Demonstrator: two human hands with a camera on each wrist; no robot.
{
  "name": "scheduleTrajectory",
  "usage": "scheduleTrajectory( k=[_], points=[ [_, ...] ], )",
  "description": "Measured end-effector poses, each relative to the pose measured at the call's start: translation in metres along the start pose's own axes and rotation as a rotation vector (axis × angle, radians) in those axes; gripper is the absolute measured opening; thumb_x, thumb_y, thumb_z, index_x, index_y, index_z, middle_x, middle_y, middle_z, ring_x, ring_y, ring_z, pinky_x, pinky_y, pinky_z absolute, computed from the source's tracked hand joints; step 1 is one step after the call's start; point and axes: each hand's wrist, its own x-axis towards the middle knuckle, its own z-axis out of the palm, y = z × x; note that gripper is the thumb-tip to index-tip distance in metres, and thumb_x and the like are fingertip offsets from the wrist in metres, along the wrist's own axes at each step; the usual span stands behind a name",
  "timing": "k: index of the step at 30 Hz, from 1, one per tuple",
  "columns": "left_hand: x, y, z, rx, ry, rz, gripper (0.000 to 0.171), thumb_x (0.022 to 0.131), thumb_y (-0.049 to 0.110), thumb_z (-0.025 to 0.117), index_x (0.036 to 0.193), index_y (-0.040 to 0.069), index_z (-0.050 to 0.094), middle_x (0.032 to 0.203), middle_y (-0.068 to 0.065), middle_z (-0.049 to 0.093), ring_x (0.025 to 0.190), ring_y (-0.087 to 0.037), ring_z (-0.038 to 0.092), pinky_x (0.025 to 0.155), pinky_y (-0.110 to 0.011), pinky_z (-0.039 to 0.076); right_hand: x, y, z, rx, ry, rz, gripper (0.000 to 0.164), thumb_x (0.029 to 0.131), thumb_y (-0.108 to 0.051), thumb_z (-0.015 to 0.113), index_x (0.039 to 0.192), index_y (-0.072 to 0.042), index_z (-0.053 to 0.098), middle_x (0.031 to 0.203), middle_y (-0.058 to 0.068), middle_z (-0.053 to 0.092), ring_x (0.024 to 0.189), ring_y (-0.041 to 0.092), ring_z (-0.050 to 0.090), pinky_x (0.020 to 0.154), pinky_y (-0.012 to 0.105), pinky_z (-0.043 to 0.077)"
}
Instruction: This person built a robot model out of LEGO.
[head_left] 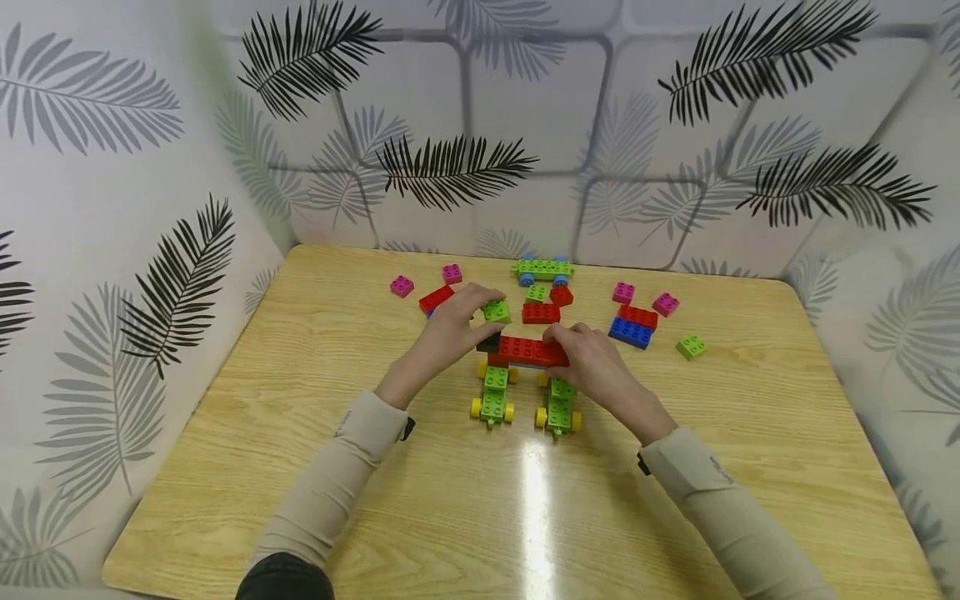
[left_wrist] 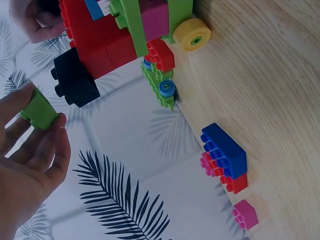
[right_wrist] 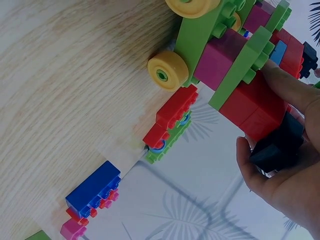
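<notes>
In the head view my left hand (head_left: 450, 323) pinches a small green brick (head_left: 496, 312) between thumb and fingers, close above the left end of a brick structure. The structure has a row of red bricks (head_left: 517, 348) across the top, with a black brick (left_wrist: 75, 77) at the left end. Two green wheeled bases (head_left: 492, 402) with yellow wheels stand under it, and purple bricks (right_wrist: 217, 57) show between the green parts. My right hand (head_left: 598, 364) grips the structure's right end, its fingers round another black brick (right_wrist: 280, 142) and its thumb against the red side.
Behind the structure lie a green base with blue wheels (head_left: 545, 269), a red brick (head_left: 542, 313) and small loose bricks. Blue (head_left: 631, 332) and red (head_left: 639, 316) bricks lie at the right, near a green brick (head_left: 692, 347). Pink bricks (head_left: 402, 286) lie at the back left.
</notes>
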Motion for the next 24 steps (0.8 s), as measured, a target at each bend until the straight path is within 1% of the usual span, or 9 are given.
scheduleTrajectory(
  k=[5, 9, 12, 14, 18, 20, 24],
  points=[
    [0.001, 0.006, 0.003, -0.007, -0.031, 0.011, 0.039, 0.088, 0.012, 0.071, 0.125, 0.004, 0.06, 0.115, -0.01, 0.06, 0.1, -0.022, 0.059, 0.087, -0.035, 0.051, 0.0, 0.001, 0.001, 0.0, 0.003, -0.002, 0.044, 0.074, -0.017, 0.085, 0.109, -0.011, 0.059, 0.096, 0.008, 0.066, 0.084, 0.026, 0.057, 0.071, 0.041, 0.049],
    [0.002, 0.007, 0.005, 0.029, -0.062, 0.027, 0.038, 0.09, 0.015, 0.069, 0.125, 0.005, 0.06, 0.114, -0.008, 0.06, 0.101, -0.021, 0.059, 0.087, -0.034, 0.051, 0.0, 0.001, 0.001, -0.003, 0.013, -0.007, 0.045, 0.073, -0.017, 0.085, 0.109, -0.011, 0.059, 0.095, 0.008, 0.066, 0.084, 0.026, 0.058, 0.071, 0.041, 0.049],
    [0.002, 0.007, 0.008, 0.045, -0.083, 0.026, 0.038, 0.09, 0.018, 0.069, 0.125, 0.006, 0.06, 0.115, -0.007, 0.061, 0.103, -0.02, 0.059, 0.087, -0.032, 0.051, 0.0, 0.001, 0.001, -0.005, 0.023, -0.012, 0.045, 0.073, -0.016, 0.086, 0.109, -0.011, 0.06, 0.096, 0.009, 0.067, 0.084, 0.027, 0.058, 0.071, 0.041, 0.049],
    [0.003, 0.007, 0.009, 0.039, -0.094, 0.025, 0.039, 0.09, 0.018, 0.069, 0.126, 0.006, 0.06, 0.116, -0.006, 0.061, 0.105, -0.02, 0.059, 0.089, -0.032, 0.05, 0.0, 0.001, 0.001, -0.01, 0.033, -0.02, 0.045, 0.072, -0.016, 0.086, 0.109, -0.01, 0.06, 0.098, 0.009, 0.067, 0.086, 0.028, 0.058, 0.071, 0.041, 0.049],
    [0.004, 0.008, 0.012, 0.022, -0.114, 0.026, 0.04, 0.089, 0.016, 0.07, 0.126, 0.005, 0.06, 0.119, -0.006, 0.062, 0.109, -0.021, 0.058, 0.092, -0.033, 0.049, -0.001, 0.001, 0.002, -0.019, 0.063, -0.043, 0.045, 0.071, -0.015, 0.086, 0.108, -0.009, 0.061, 0.107, 0.01, 0.065, 0.095, 0.03, 0.056, 0.076, 0.043, 0.05],
    [0.005, 0.008, 0.013, 0.034, -0.129, 0.024, 0.04, 0.089, 0.016, 0.07, 0.127, 0.006, 0.06, 0.119, -0.006, 0.061, 0.11, -0.021, 0.057, 0.094, -0.034, 0.048, -0.002, 0.002, 0.003, -0.02, 0.079, -0.049, 0.045, 0.071, -0.015, 0.086, 0.108, -0.009, 0.061, 0.111, 0.01, 0.063, 0.098, 0.031, 0.055, 0.078, 0.044, 0.05],
    [0.005, 0.008, 0.015, 0.063, -0.149, 0.037, 0.039, 0.089, 0.019, 0.071, 0.125, 0.007, 0.061, 0.118, -0.006, 0.062, 0.109, -0.023, 0.056, 0.094, -0.034, 0.047, -0.005, 0.003, 0.005, -0.016, 0.107, -0.057, 0.046, 0.071, -0.016, 0.086, 0.109, -0.009, 0.061, 0.108, 0.01, 0.065, 0.095, 0.03, 0.056, 0.079, 0.043, 0.05]
  ],
)
